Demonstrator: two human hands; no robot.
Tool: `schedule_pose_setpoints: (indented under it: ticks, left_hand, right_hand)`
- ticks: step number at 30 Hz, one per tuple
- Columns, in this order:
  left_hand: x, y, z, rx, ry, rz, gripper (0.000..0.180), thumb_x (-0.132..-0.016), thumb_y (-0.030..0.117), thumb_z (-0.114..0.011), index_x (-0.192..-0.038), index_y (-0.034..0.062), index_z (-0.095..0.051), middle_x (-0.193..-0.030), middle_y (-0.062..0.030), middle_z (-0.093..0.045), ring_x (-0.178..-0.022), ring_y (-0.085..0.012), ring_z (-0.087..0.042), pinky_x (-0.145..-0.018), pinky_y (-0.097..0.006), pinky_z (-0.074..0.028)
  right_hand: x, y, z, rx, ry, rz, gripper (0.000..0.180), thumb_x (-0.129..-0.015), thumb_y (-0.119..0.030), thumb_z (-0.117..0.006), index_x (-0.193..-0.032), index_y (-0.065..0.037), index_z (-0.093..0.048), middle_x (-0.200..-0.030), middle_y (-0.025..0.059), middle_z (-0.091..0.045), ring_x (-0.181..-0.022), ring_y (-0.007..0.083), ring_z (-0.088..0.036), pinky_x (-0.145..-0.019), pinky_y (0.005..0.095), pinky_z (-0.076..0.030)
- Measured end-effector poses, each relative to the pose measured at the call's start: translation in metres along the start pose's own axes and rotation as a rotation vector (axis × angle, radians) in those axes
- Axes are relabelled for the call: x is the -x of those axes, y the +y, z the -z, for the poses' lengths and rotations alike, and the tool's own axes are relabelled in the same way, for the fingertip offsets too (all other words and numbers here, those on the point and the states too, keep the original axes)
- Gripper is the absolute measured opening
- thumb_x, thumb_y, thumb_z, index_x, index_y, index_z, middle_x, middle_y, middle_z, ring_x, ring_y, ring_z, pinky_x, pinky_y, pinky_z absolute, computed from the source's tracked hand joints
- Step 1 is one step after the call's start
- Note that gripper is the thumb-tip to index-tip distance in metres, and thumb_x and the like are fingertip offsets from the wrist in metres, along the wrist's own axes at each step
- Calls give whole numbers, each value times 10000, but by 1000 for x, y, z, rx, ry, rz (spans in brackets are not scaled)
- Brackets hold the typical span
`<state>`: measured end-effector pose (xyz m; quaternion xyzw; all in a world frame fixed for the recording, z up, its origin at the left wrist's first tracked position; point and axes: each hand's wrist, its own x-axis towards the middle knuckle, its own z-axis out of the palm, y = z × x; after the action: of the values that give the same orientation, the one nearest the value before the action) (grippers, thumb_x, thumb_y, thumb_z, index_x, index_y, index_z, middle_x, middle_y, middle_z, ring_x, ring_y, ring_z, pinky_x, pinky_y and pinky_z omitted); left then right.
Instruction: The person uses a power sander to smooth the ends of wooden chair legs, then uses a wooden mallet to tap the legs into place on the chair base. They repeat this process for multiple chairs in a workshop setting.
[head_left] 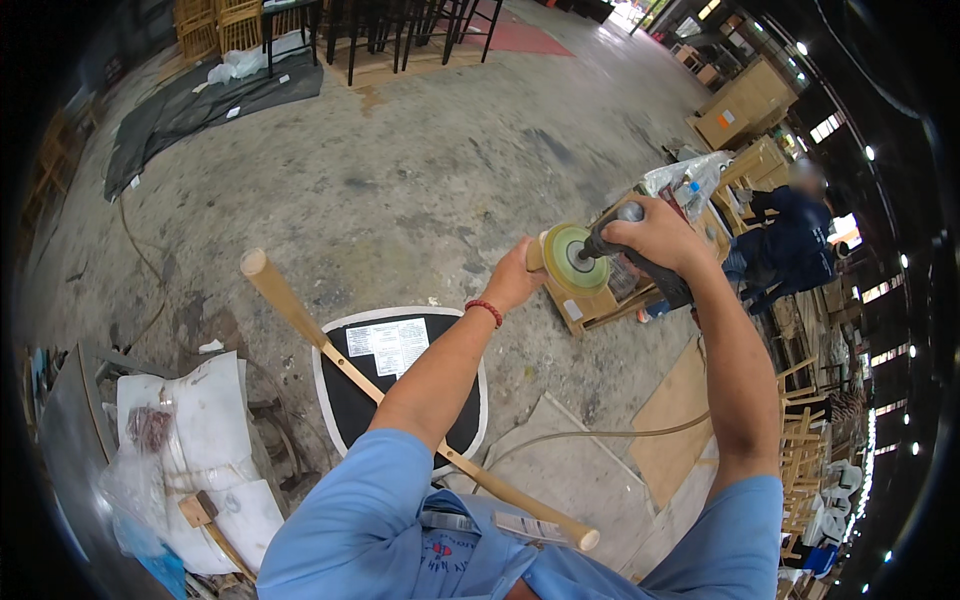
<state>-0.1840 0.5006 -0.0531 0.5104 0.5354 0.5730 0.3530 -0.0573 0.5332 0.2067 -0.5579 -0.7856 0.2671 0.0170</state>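
Observation:
My right hand (655, 235) is wrapped around a dark hand-held power sander (655, 275), held up in front of me. A round yellow-green sanding disc (570, 258) sits on its head and faces partly toward me. My left hand (515, 275) has its fingers closed at the disc's left edge, by a tan strip; their far side is hidden. Below my left forearm lies a black chair seat (455, 385) with a pale border and white paper labels. A wooden chair leg (290, 300) with drilled holes slants over the seat toward my waist.
A wooden crate (575, 315) with plastic-wrapped goods stands ahead right, a person (795, 240) beyond it. A hose (610, 434) runs over floor sheets. White padded sheets (190, 420) and a wooden mallet (200, 510) lie left. Dark stools (400, 40) stand at the back.

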Motion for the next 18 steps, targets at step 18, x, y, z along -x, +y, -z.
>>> schedule_pose_setpoints:
  ticks: [18]
  left_hand:
    - [7, -17, 8, 31, -12, 16, 460, -804, 150, -727, -1207, 47, -531, -1138, -179, -634, -1087, -329, -612, -919, -399, -479]
  right_hand:
    - [-10, 15, 8, 167, 156, -33, 621, -681, -328, -726, -1119, 98, -617, -839, 173, -683, -680, 222, -672, -635, 338, -537]
